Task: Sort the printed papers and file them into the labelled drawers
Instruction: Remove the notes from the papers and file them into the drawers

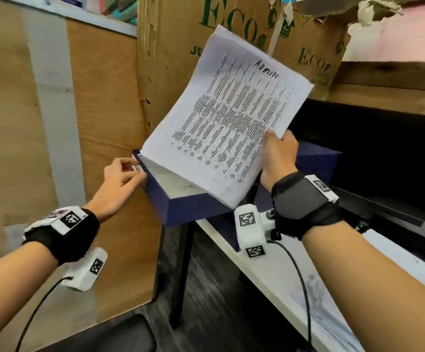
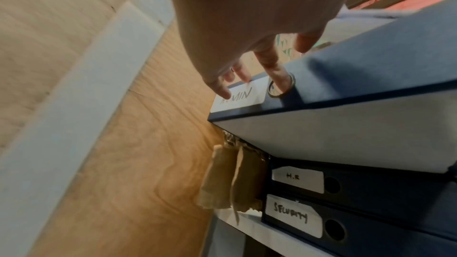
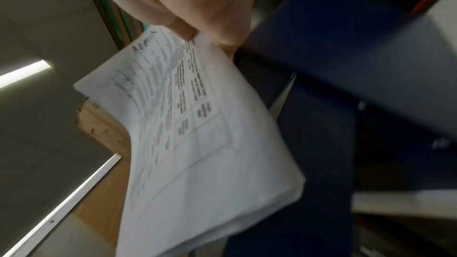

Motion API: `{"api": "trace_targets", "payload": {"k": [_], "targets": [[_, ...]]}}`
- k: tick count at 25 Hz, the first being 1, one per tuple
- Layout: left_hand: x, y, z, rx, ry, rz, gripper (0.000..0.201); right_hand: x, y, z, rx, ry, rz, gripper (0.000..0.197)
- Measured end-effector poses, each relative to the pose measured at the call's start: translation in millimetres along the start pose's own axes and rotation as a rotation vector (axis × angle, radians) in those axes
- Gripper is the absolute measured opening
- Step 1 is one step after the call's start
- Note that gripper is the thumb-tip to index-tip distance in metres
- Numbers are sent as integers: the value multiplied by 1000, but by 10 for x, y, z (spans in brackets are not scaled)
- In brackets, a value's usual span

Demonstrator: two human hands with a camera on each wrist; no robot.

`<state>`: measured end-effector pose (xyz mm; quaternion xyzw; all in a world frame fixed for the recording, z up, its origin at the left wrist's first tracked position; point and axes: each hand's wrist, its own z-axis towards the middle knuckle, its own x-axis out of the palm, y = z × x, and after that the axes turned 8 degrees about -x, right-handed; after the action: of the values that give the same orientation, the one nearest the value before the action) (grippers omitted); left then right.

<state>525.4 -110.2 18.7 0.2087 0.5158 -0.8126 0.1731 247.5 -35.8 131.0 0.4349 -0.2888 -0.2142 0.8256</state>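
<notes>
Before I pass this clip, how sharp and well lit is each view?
Head view: sharp; handwritten ADMIN on the papers is legible. Left wrist view: left hand soft and close, the H.R label readable. Right wrist view: motion-blurred and dim; papers' print smeared, and the ceiling light strip glares.

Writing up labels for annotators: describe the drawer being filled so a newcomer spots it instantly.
Find the stack of dark blue drawers on the white desk. The open drawer is the top one, pulled out by the left hand; its label reads ADMIN, while those below, both shut, read H.R and SECURITY.
</notes>
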Motion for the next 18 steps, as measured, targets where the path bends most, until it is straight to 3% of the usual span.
{"api": "trace_targets", "payload": {"k": [2,4,6,7,10,15,18], "targets": [[-176,-23,-136,37,-34,-23,38,264,-76,-113,94,8,-3,17],[-347,-128,-242,37,-55,-130,46,434,-148,-258,143,38,4,36],[-452,-225,-267,22,15,-295,59,492,-203,-429,129,106,-28,59],[-479,-287,-269,13,80,-375,63,490,-250,-491,116,179,-90,60],[-532,-368,-210,-126,221,-593,46,475,-337,-585,184,466,-336,37],[-678,-382,-12,-329,39,-621,16,384,-68,-543,545,834,-491,13],[-704,-467,117,-380,21,-628,12,353,-21,-500,715,920,-492,13]]}}
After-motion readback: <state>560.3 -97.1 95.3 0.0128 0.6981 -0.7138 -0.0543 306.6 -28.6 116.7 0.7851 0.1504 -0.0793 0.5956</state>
